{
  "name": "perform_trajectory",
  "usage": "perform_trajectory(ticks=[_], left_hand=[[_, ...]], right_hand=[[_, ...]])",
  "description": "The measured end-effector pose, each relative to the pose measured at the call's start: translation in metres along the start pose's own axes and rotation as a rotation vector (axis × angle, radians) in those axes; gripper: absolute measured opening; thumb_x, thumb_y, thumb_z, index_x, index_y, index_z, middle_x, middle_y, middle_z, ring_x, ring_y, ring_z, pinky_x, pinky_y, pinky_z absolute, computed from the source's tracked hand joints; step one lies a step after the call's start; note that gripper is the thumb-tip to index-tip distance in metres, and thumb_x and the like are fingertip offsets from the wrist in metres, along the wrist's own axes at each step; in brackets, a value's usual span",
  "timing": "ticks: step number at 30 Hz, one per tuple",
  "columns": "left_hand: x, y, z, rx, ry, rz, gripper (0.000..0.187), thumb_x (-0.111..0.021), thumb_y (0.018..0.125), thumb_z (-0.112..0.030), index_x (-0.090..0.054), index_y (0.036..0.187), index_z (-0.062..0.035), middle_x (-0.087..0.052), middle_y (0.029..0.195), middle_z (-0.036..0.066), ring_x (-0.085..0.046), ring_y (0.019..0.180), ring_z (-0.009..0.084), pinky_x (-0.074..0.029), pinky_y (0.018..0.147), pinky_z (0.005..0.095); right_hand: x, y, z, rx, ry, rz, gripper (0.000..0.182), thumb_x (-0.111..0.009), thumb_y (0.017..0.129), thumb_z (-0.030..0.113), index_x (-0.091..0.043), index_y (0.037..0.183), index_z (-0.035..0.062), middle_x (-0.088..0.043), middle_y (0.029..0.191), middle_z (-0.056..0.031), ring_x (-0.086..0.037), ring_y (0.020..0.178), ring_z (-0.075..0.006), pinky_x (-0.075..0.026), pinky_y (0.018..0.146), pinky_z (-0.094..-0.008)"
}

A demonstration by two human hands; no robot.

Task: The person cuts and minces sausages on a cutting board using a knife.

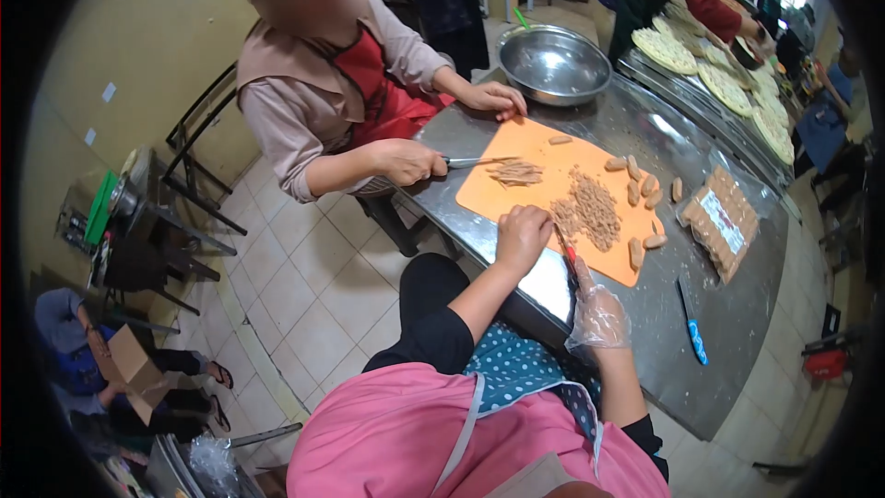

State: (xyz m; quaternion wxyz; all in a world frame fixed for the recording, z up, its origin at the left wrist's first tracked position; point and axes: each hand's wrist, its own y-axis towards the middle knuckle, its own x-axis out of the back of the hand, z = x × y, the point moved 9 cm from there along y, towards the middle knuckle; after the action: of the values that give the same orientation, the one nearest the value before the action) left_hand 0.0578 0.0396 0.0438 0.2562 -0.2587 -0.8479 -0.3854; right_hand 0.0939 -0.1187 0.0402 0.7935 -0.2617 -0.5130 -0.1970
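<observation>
My right hand [599, 315], in a clear plastic glove, grips a knife [571, 253] by its red handle. The blade points away from me over the near edge of an orange cutting board [489, 189]. My bare left hand [524, 238] lies at that edge with its fingers curled beside the blade; what they hold, if anything, is hidden. Past the blade is a heap of chopped brown sausage [595, 212]. Several whole small sausages [634, 192] lie along the board's right side. A co-worker's hand [410, 162] holds another knife [470, 161] beside thin sausage strips [516, 172].
A steel bowl [554, 65] stands at the back of the metal table [645, 364]. To the right lie a sausage packet [724, 224] and a blue-handled knife [693, 327]. The co-worker [309, 101] stands at the left. Topped flatbreads [724, 88] fill trays at the back right.
</observation>
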Motion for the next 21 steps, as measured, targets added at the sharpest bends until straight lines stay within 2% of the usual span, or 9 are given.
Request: perform_trajectory(ticks=[2, 4, 6, 8, 11, 15, 16, 18, 21], left_hand=[[0.001, 0.003, 0.002, 0.017, 0.0, -0.009, 0.007, -0.063, 0.071, -0.012, -0.064, 0.073, -0.0049, -0.062, 0.076, 0.008, -0.057, 0.078, 0.028, -0.042, 0.069, 0.0405], [0.002, 0.003, 0.002, 0.006, -0.029, 0.008, 0.009, -0.063, 0.073, -0.012, -0.065, 0.075, -0.0036, -0.063, 0.076, 0.01, -0.057, 0.077, 0.0296, -0.044, 0.07, 0.0406], [0.005, 0.003, 0.005, 0.008, -0.071, -0.031, 0.011, -0.062, 0.074, -0.012, -0.065, 0.077, -0.0025, -0.064, 0.076, 0.012, -0.058, 0.076, 0.0308, -0.045, 0.07, 0.0399], [0.003, 0.003, 0.009, -0.006, -0.097, -0.006, 0.013, -0.06, 0.077, -0.012, -0.066, 0.082, -0.001, -0.064, 0.079, 0.015, -0.06, 0.077, 0.0318, -0.046, 0.071, 0.0389], [-0.001, 0.003, 0.023, 0.117, -0.192, 0.084, 0.02, -0.054, 0.082, -0.011, -0.065, 0.094, 0.0005, -0.065, 0.085, 0.017, -0.062, 0.081, 0.031, -0.048, 0.075, 0.0373], [0.001, 0.0, 0.033, 0.224, -0.32, 0.119, 0.023, -0.055, 0.081, -0.014, -0.063, 0.097, 0.0012, -0.064, 0.089, 0.018, -0.06, 0.086, 0.0317, -0.046, 0.078, 0.0381], [0.005, -0.001, 0.033, 0.223, -0.323, 0.122, 0.023, -0.055, 0.081, -0.014, -0.063, 0.097, 0.0012, -0.064, 0.089, 0.018, -0.06, 0.086, 0.0317, -0.046, 0.078, 0.0381], [0.012, -0.002, 0.015, 0.034, -0.105, 0.164, 0.024, -0.061, 0.077, -0.012, -0.063, 0.097, 0.0007, -0.064, 0.084, 0.015, -0.06, 0.08, 0.0282, -0.047, 0.076, 0.0364], [0.011, -0.005, 0.009, 0.008, -0.051, 0.212, 0.027, -0.066, 0.072, -0.013, -0.064, 0.095, 0.0, -0.064, 0.082, 0.014, -0.059, 0.078, 0.0277, -0.046, 0.076, 0.0364]], right_hand=[[0.0, -0.006, -0.002, 0.022, 0.015, -0.019, 0.066, -0.047, 0.079, 0.007, -0.025, 0.14, 0.0197, -0.059, 0.072, -0.0254, -0.06, 0.065, -0.0401, -0.044, 0.057, -0.0498], [0.002, -0.011, -0.005, -0.043, 0.019, 0.026, 0.066, -0.047, 0.079, 0.007, -0.026, 0.14, 0.0214, -0.059, 0.074, -0.0259, -0.06, 0.068, -0.0403, -0.044, 0.059, -0.0494], [0.003, -0.014, -0.01, -0.06, 0.068, 0.0, 0.056, -0.048, 0.085, 0.013, -0.032, 0.137, 0.0258, -0.058, 0.075, -0.0255, -0.058, 0.069, -0.0395, -0.044, 0.063, -0.0474], [0.001, -0.014, -0.016, -0.095, 0.077, 0.018, 0.054, -0.047, 0.086, 0.014, -0.032, 0.137, 0.0257, -0.058, 0.077, -0.0258, -0.058, 0.071, -0.0392, -0.044, 0.066, -0.047], [-0.002, -0.011, -0.022, -0.104, 0.224, -0.001, 0.052, -0.046, 0.088, 0.016, -0.032, 0.137, 0.0262, -0.058, 0.079, -0.0263, -0.059, 0.074, -0.0394, -0.044, 0.069, -0.0467], [-0.001, -0.011, -0.011, -0.101, 0.239, 0.0, 0.051, -0.045, 0.089, 0.018, -0.032, 0.137, 0.0264, -0.058, 0.08, -0.027, -0.059, 0.077, -0.0401, -0.044, 0.071, -0.0464], [-0.002, -0.011, -0.008, -0.087, 0.232, 0.011, 0.051, -0.045, 0.089, 0.019, -0.032, 0.137, 0.0263, -0.058, 0.08, -0.0271, -0.059, 0.077, -0.0402, -0.044, 0.071, -0.0463], [-0.003, -0.01, -0.008, -0.082, 0.222, 0.004, 0.051, -0.045, 0.089, 0.019, -0.032, 0.137, 0.026, -0.058, 0.079, -0.0268, -0.059, 0.077, -0.0404, -0.044, 0.07, -0.0467], [-0.003, -0.005, -0.008, -0.072, 0.19, -0.008, 0.051, -0.045, 0.089, 0.02, -0.032, 0.137, 0.026, -0.058, 0.078, -0.0259, -0.059, 0.075, -0.0398, -0.045, 0.069, -0.047]])
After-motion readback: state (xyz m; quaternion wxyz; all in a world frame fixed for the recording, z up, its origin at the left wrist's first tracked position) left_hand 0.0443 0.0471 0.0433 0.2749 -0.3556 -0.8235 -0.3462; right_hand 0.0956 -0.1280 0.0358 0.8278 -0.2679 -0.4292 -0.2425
